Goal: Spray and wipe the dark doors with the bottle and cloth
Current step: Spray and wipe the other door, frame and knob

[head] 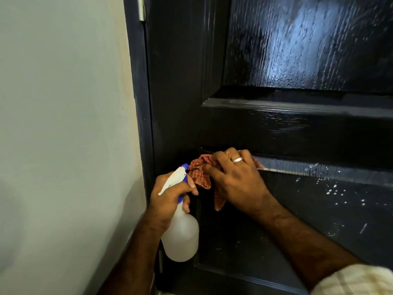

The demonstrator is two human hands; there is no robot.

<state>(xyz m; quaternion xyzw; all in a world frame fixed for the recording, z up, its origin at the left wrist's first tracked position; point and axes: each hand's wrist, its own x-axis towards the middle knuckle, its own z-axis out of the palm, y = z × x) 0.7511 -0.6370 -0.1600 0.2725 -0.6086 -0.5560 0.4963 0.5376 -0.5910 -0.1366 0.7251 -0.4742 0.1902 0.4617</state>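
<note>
A dark panelled door (pixel 287 128) fills the right of the view, its upper panel wet and shiny. My left hand (pixel 170 196) grips the neck of a white spray bottle (pixel 181 237) with a blue-and-white trigger head, held close to the door's left stile. My right hand (pixel 236 179), with a ring on one finger, holds a crumpled orange checked cloth (pixel 201 173) against the top left corner of the lower panel. White droplets and specks dot the lower panel to the right of my hand.
A pale wall (pixel 63 135) takes up the left. The dark door frame (pixel 138 92) runs down beside it, with a metal hinge (pixel 141 8) at the top. A light checked sleeve (pixel 357 282) shows at bottom right.
</note>
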